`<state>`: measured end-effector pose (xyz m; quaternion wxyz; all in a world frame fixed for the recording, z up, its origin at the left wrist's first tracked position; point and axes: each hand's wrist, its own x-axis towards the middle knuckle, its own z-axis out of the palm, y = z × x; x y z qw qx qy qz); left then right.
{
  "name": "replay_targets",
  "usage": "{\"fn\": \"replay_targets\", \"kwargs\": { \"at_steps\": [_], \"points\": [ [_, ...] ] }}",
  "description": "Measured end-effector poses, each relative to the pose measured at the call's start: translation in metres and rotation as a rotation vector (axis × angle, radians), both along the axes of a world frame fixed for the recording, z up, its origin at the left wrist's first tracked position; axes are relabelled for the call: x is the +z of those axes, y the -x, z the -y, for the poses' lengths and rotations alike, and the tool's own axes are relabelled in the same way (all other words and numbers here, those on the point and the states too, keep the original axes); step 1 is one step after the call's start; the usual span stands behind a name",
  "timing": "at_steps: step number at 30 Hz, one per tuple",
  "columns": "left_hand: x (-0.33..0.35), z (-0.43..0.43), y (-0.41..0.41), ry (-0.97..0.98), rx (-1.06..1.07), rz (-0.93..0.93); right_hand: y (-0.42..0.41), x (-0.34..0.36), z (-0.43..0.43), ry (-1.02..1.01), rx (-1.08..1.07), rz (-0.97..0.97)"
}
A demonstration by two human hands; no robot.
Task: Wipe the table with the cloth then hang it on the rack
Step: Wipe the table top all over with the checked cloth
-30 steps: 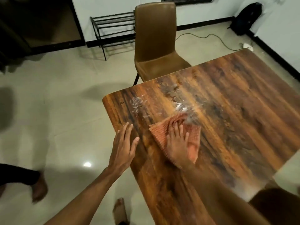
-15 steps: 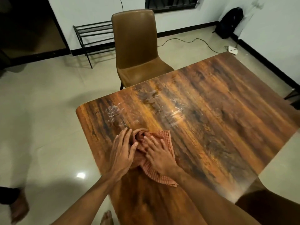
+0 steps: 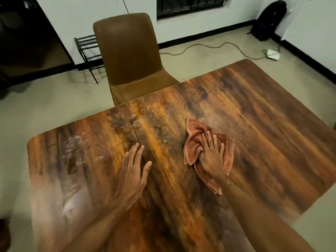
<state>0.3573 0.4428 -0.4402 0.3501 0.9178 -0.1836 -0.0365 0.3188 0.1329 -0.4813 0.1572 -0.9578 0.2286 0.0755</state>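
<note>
A red checked cloth lies crumpled on the dark wooden table, near its middle. My right hand presses flat on the cloth, fingers spread over it. My left hand rests flat on the bare wood to the left of the cloth, fingers apart and holding nothing. White smears mark the table near its left corner, and more streaks sit near the far edge. A black wire rack stands against the far wall, partly hidden behind the chair.
A brown chair is pushed up to the table's far edge. A cable runs across the floor to a white plug block. A black bag leans in the far right corner. A dark doorway opens at the left.
My right hand has slid the cloth to the right, away from my left hand, which it was touching half a second ago. The view has shifted left and closer over the table.
</note>
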Motion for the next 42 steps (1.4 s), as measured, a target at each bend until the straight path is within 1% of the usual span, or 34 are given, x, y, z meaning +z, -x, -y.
{"fn": "replay_targets", "kwargs": {
  "at_steps": [1, 2, 3, 5, 6, 7, 8, 9, 11, 12, 13, 14, 16, 17, 18, 19, 20, 23, 24, 25, 27, 28, 29, 30, 31, 33, 34, 35, 36, 38, 39, 40, 41, 42],
  "points": [
    [-0.001, 0.006, -0.003, 0.005, 0.003, -0.011, -0.007, 0.0, 0.003, 0.022, -0.011, -0.025],
    [-0.003, 0.011, -0.006, 0.002, 0.001, -0.013, -0.015, -0.001, -0.008, 0.036, 0.042, -0.028],
    [-0.005, 0.019, -0.01, -0.012, -0.003, -0.013, -0.024, -0.003, -0.026, 0.034, 0.153, -0.011],
    [-0.006, 0.034, -0.017, -0.051, -0.008, -0.002, -0.031, -0.015, -0.064, 0.003, 0.444, 0.027],
    [-0.005, 0.039, -0.022, -0.07, -0.01, 0.005, -0.034, -0.019, -0.066, -0.004, 0.548, 0.059],
    [-0.004, 0.043, -0.027, -0.079, -0.01, 0.012, -0.043, -0.018, -0.055, -0.02, 0.581, 0.091],
    [-0.002, 0.046, -0.033, -0.083, -0.005, 0.015, -0.055, -0.016, -0.034, -0.026, 0.535, 0.094],
    [0.0, 0.047, -0.038, -0.081, 0.002, 0.013, -0.064, -0.016, -0.009, -0.026, 0.442, 0.074],
    [0.005, 0.043, -0.05, -0.074, 0.032, 0.004, -0.086, -0.014, 0.028, -0.002, 0.188, 0.006],
    [0.007, 0.04, -0.053, -0.07, 0.049, 0.003, -0.095, -0.01, 0.03, 0.029, 0.131, -0.028],
    [0.008, 0.036, -0.058, -0.074, 0.068, 0.003, -0.105, -0.007, 0.015, 0.046, 0.16, -0.038],
    [0.009, 0.033, -0.061, -0.086, 0.084, 0.002, -0.11, -0.008, -0.013, 0.054, 0.258, -0.02],
    [0.01, 0.027, -0.065, -0.11, 0.121, -0.02, -0.11, -0.013, -0.082, 0.038, 0.554, 0.033],
    [0.01, 0.024, -0.067, -0.116, 0.137, -0.035, -0.11, -0.017, -0.104, 0.031, 0.671, 0.054],
    [0.009, 0.016, -0.07, -0.122, 0.149, -0.05, -0.119, -0.018, -0.113, 0.011, 0.739, 0.091],
    [0.007, 0.011, -0.072, -0.125, 0.155, -0.059, -0.131, -0.015, -0.105, 0.004, 0.737, 0.109],
    [0.004, 0.002, -0.074, -0.127, 0.167, -0.06, -0.146, -0.016, -0.092, 0.024, 0.68, 0.113],
    [-0.001, -0.024, -0.077, -0.13, 0.207, -0.051, -0.187, -0.018, -0.044, 0.036, 0.311, 0.047],
    [-0.002, -0.029, -0.077, -0.126, 0.228, -0.047, -0.195, -0.018, -0.045, 0.084, 0.245, 0.029],
    [-0.003, -0.038, -0.078, -0.127, 0.255, -0.041, -0.202, -0.017, -0.064, 0.121, 0.278, 0.024],
    [-0.004, -0.048, -0.077, -0.127, 0.271, -0.054, -0.199, -0.018, -0.11, 0.118, 0.491, 0.011],
    [-0.005, -0.054, -0.077, -0.123, 0.277, -0.066, -0.198, -0.022, -0.126, 0.12, 0.619, 0.037],
    [-0.006, -0.06, -0.078, -0.119, 0.285, -0.082, -0.201, -0.022, -0.132, 0.108, 0.693, 0.063],
    [-0.007, -0.068, -0.08, -0.108, 0.287, -0.096, -0.212, -0.019, -0.129, 0.072, 0.696, 0.072],
    [-0.008, -0.075, -0.083, -0.091, 0.291, -0.102, -0.223, -0.015, -0.12, 0.039, 0.627, 0.057],
    [-0.007, -0.092, -0.087, -0.065, 0.308, -0.091, -0.241, -0.011, -0.103, 0.036, 0.412, 0.026],
    [-0.007, -0.1, -0.09, -0.061, 0.312, -0.074, -0.244, -0.01, -0.104, 0.054, 0.34, 0.008],
    [-0.006, -0.109, -0.09, -0.053, 0.313, -0.06, -0.243, -0.007, -0.12, 0.069, 0.334, 0.0],
    [-0.005, -0.116, -0.091, -0.043, 0.317, -0.054, -0.237, -0.006, -0.148, 0.071, 0.392, 0.017],
    [-0.004, -0.132, -0.091, -0.013, 0.333, -0.076, -0.21, -0.007, -0.224, 0.05, 0.652, 0.032],
    [-0.003, -0.138, -0.09, -0.006, 0.342, -0.086, -0.194, -0.012, -0.258, 0.068, 0.774, 0.029],
    [-0.002, -0.148, -0.091, -0.007, 0.35, -0.084, -0.189, -0.016, -0.282, 0.097, 0.859, 0.077],
    [-0.002, -0.156, -0.092, -0.014, 0.359, -0.071, -0.193, -0.014, -0.292, 0.09, 0.897, 0.095],
    [-0.002, -0.166, -0.093, -0.019, 0.369, -0.053, -0.205, -0.012, -0.294, 0.081, 0.878, 0.084]
  ]
}}
